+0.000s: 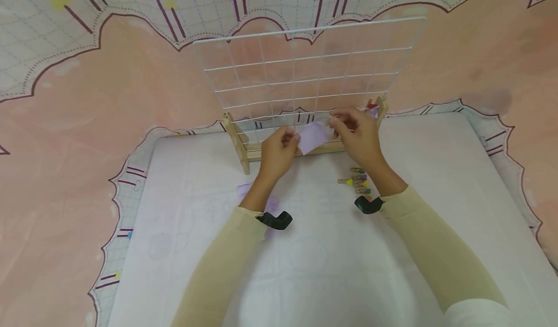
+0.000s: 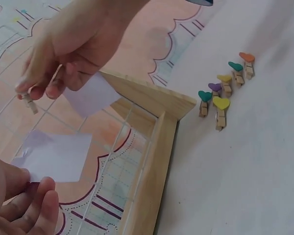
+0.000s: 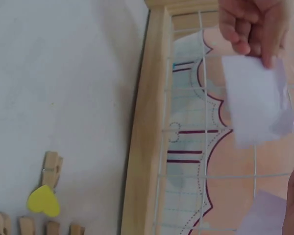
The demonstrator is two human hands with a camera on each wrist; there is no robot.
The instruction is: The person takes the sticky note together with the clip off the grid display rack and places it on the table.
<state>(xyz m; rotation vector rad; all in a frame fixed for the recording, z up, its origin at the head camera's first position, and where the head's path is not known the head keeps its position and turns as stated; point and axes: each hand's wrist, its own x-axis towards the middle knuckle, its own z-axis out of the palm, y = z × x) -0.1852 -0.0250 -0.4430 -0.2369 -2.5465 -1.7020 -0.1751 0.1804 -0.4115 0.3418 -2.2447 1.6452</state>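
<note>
In the head view my left hand (image 1: 279, 152) pinches a pale purple paper piece (image 1: 314, 137) by its edge in front of a white wire grid (image 1: 307, 82). My right hand (image 1: 359, 135) is just to the right of that paper. Between its fingertips, in the left wrist view, is a small wooden clothespin (image 2: 29, 104), apart from the paper. A second purple paper (image 2: 92, 95) hangs at the grid's end near the right hand. A bit of red (image 1: 372, 106) shows at its top in the head view.
A wooden stand (image 1: 237, 143) holds the grid upright. Several wooden clothespins with coloured hearts, one with a yellow heart (image 3: 44, 200), lie on the white tabletop (image 1: 314, 269) below the right hand. More purple paper (image 1: 244, 189) lies under the left wrist.
</note>
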